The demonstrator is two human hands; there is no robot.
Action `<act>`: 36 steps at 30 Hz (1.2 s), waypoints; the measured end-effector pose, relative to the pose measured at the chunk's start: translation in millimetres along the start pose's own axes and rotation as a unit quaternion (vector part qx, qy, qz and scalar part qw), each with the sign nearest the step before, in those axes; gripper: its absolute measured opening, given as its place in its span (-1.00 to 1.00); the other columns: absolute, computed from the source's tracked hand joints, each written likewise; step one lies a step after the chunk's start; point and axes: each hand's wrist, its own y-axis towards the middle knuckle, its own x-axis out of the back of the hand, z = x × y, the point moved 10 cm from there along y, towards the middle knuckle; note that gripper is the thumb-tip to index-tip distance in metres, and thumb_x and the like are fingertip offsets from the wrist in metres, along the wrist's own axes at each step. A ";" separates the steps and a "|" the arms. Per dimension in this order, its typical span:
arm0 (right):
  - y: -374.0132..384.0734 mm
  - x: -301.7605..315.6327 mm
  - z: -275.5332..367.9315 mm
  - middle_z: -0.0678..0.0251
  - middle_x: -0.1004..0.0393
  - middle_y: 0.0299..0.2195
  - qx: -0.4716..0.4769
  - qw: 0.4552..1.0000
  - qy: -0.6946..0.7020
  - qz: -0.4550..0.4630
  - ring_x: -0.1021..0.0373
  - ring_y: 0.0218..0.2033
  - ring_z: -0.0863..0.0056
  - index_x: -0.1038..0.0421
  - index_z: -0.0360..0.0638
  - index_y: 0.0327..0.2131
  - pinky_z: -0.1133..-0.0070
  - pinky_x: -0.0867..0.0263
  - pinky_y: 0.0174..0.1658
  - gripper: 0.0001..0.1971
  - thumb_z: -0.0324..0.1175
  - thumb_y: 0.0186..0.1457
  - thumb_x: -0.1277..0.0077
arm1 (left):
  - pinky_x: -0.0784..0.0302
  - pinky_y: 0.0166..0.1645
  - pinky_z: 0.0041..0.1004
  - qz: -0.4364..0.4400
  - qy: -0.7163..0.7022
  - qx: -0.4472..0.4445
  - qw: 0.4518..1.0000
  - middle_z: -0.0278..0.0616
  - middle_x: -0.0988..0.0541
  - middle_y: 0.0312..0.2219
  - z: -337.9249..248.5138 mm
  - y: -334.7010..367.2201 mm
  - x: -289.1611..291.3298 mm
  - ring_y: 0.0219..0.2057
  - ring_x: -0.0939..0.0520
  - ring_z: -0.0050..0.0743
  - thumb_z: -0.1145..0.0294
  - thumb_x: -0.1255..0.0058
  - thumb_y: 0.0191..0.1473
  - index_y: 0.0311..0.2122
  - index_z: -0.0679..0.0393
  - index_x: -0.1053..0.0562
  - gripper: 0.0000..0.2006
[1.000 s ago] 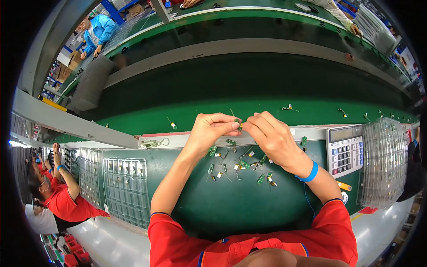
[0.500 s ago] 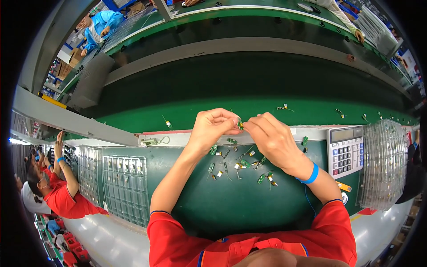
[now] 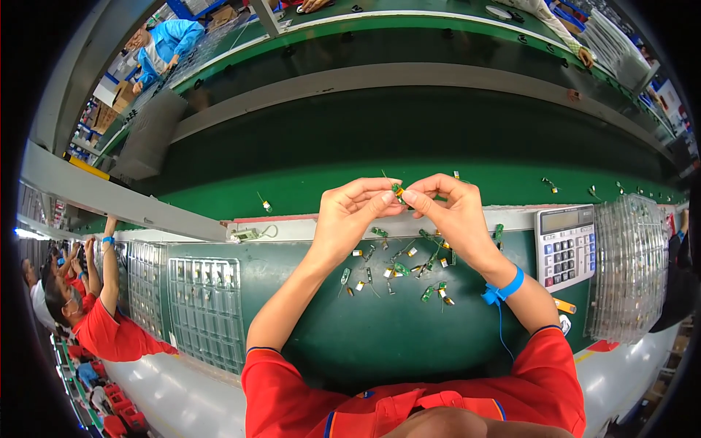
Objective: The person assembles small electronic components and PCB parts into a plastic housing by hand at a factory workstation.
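Note:
A small green circuit board (image 3: 397, 190) with an orange-yellow part and a thin wire is pinched between my two hands, above the pale ledge at the belt's edge. My left hand (image 3: 349, 219) grips it from the left between thumb and fingers. From the right, my right hand (image 3: 454, 217) closes thumb and fingertips on its other side. The fingers partly cover the board. Below my hands, several similar circuit boards (image 3: 400, 270) with wires and small parts lie scattered on the green worktop (image 3: 350, 336).
A clear compartment tray (image 3: 207, 306) lies at left, a calculator (image 3: 566, 252) and a stack of clear trays (image 3: 631, 274) at right. Beyond the ledge, the green belt (image 3: 307, 186) carries several boards. A metal beam (image 3: 124, 193) crosses at left, near a co-worker in red (image 3: 117, 332).
My right hand has rotated, so its thumb now shows against the board. The board has risen slightly. Boards on the belt have shifted left. A co-worker's arm at left has moved.

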 end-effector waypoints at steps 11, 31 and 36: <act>-2.1 -4.3 -6.5 0.36 -0.50 -0.44 -0.008 0.998 0.065 -0.009 -0.40 -0.40 0.65 -0.45 -0.31 -0.35 0.66 -0.32 -0.31 -0.81 -0.35 0.07 -0.14 | -0.60 -0.11 -0.42 -0.019 0.029 -0.025 0.999 -0.03 -0.61 -0.33 -6.0 -2.8 -2.4 -0.29 -0.65 -0.34 0.60 -0.07 0.05 -0.16 0.36 -0.44 -0.79; -37.9 -10.6 63.2 0.28 -0.51 -0.42 0.388 0.864 -0.295 -0.126 -0.41 -0.40 0.38 -0.52 -0.22 -0.35 0.54 -0.36 -0.36 -0.75 -0.58 -0.22 -0.25 | -0.63 -0.17 -0.46 -0.048 0.011 -0.056 0.997 -0.08 -0.58 -0.37 -15.6 -8.4 -4.9 -0.32 -0.63 -0.44 0.52 -0.01 0.13 -0.19 0.35 -0.40 -0.84; -37.8 -9.3 63.4 0.27 -0.52 -0.42 0.379 0.875 -0.277 -0.122 -0.42 -0.39 0.39 -0.52 -0.23 -0.35 0.55 -0.37 -0.35 -0.75 -0.58 -0.21 -0.25 | -0.64 -0.20 -0.45 -0.042 0.032 -0.093 0.994 -0.08 -0.55 -0.36 -23.6 -11.0 -6.4 -0.33 -0.63 -0.42 0.52 0.01 0.14 -0.21 0.37 -0.38 -0.84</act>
